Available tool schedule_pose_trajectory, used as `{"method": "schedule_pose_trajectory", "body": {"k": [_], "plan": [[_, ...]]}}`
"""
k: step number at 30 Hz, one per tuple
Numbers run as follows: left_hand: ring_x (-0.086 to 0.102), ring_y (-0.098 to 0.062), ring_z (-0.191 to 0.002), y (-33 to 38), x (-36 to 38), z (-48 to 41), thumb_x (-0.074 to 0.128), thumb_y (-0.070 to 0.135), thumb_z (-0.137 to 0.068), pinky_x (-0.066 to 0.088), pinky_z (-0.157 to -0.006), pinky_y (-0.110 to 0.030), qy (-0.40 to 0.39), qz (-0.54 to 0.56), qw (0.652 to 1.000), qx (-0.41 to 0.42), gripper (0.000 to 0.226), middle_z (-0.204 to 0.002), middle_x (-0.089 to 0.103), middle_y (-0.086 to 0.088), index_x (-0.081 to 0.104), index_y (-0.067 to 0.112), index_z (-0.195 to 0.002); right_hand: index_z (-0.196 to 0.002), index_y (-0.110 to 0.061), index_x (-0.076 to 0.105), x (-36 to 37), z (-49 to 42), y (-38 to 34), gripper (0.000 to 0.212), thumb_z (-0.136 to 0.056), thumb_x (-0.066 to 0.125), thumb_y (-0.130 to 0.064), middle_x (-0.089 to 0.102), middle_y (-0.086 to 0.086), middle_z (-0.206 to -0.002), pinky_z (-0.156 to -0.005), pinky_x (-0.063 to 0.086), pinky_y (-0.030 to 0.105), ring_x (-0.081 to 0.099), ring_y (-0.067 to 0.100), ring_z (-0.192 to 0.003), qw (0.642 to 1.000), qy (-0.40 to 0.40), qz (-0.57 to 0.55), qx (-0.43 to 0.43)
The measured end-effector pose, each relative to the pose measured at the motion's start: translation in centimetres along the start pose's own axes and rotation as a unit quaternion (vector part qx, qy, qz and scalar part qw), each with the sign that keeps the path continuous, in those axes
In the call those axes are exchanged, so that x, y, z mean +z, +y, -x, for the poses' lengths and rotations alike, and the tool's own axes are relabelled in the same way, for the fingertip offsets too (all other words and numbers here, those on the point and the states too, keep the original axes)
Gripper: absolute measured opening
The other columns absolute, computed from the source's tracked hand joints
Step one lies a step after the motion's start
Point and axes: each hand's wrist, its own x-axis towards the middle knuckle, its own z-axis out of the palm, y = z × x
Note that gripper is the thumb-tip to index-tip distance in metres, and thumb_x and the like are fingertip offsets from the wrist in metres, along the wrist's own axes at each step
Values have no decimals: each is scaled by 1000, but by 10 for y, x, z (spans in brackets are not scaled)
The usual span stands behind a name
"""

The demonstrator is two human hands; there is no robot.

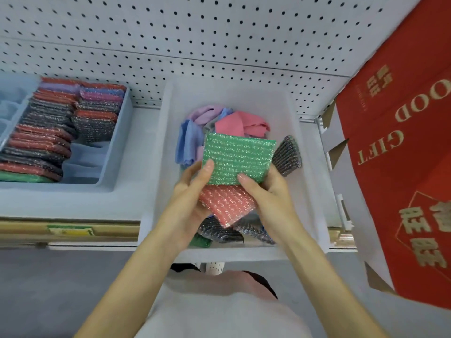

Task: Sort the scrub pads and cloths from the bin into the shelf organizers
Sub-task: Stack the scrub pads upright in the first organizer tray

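1. A white pegboard wall backs the shelf. A red gift bag leans in from the right.
2. The white bin sits on the shelf straight ahead of the person. It still holds a good mix of items.
3. The blue organizer stands on the shelf just left of the bin. Its rows of scrub pads stand on edge, and a green one sits at the near end.
4. Pink, blue and purple cloths are bunched at the back of the bin.
5. The green scrub pad is held up over the middle of the bin. Its face is towards the camera and its long axis runs left to right.
6. A red scrub pad lies just below it between the palms. Whether either hand holds this one I cannot tell.
7. A dark scrub pad juts out behind the right fingers. Its grip is hidden too.
8. The left hand pinches the green pad's lower left corner, thumb in front and fingers behind.
9. The right hand pinches the lower right edge in the same way, with its thumb on the face.
10. The pad rises from the fingertips, away from the body. The organizer lies to the left, so the left hand is nearer and better placed to carry the pad across.
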Motion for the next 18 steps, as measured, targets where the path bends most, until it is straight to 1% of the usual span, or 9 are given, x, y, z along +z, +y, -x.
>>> {"method": "schedule_pose_trajectory", "body": {"k": [2, 5, 7, 10, 12, 13, 15, 17, 18], "plan": [[65, -26, -108, 4, -4, 3, 69, 43, -80, 55, -87, -45, 8, 1, 1000, 11, 60, -120, 67, -8, 52, 15, -130, -108, -21, 59, 10, 2, 7, 24, -86, 59, -10, 70, -2, -105, -88, 53, 33, 65, 16, -100, 1000, 1, -15, 0], [69, -21, -96, 6, -4, 6, 67, 38, -71, 58, -77, -35, 51, 0, 998, 27, 54, -108, 72, -6, 60, 15, -119, -108, -24, 61, 25, 7, 13, 22, -92, 54, -10, 71, -6, -105, -85, 52, 28, 65, 13, -101, 1000, -12, -25, 8], [70, -21, -90, 4, -3, 7, 70, 32, -70, 58, -73, -32, 99, 23, 994, 37, 47, -102, 73, -7, 64, 13, -112, -107, -25, 62, 35, 9, 16, 20, -94, 54, -11, 71, -6, -106, -86, 51, 26, 65, 12, -101, 999, -11, -35, 8], [71, -21, -81, 3, -9, 7, 72, 20, -76, 57, -65, -29, 166, 40, 983, 62, 31, -95, 74, -9, 65, 11, -105, -108, -26, 63, 48, 9, 25, 18, -95, 51, -27, 68, -1, -113, -93, 49, 35, 64, 16, -106, 998, 23, -38, 43], [71, -19, -78, 8, -15, 9, 72, 16, -75, 56, -63, -29, 188, 42, 977, 87, 32, -95, 73, -8, 61, 13, -105, -108, -27, 64, 48, 6, 28, 26, -96, 45, -39, 68, 1, -112, -94, 48, 39, 63, 17, -105, 997, 25, -28, 67], [72, -17, -77, 13, -20, 12, 72, 16, -73, 56, -62, -28, 195, 45, 974, 102, 40, -95, 73, -6, 58, 13, -110, -109, -26, 65, 43, 3, 26, 28, -95, 45, -41, 68, 4, -110, -90, 50, 38, 64, 16, -101, 997, 42, -8, 61], [71, -15, -79, 25, -33, 17, 71, 14, -73, 57, -64, -27, 210, 40, 968, 133, 53, -96, 71, -3, 51, 12, -122, -108, -14, 64, 19, -11, 19, 20, -94, 54, -25, 66, 8, -102, -81, 52, 34, 62, 14, -89, 992, 109, 59, 13], [71, -12, -80, 34, -48, 20, 68, 10, -79, 57, -66, -26, 217, 28, 965, 146, 56, -101, 69, -1, 45, 11, -130, -102, -15, 63, -9, -27, 14, 16, -86, 65, -13, 63, 10, -103, -85, 50, 36, 59, 18, -88, 972, 135, 188, -51], [71, -11, -79, 36, -55, 21, 68, 8, -79, 56, -65, -26, 217, 29, 965, 147, 59, -104, 68, -2, 43, 10, -132, -104, -19, 62, -19, -35, 17, 24, -82, 71, -17, 61, 10, -107, -89, 47, 34, 57, 19, -94, 951, 120, 276, -68]]}}
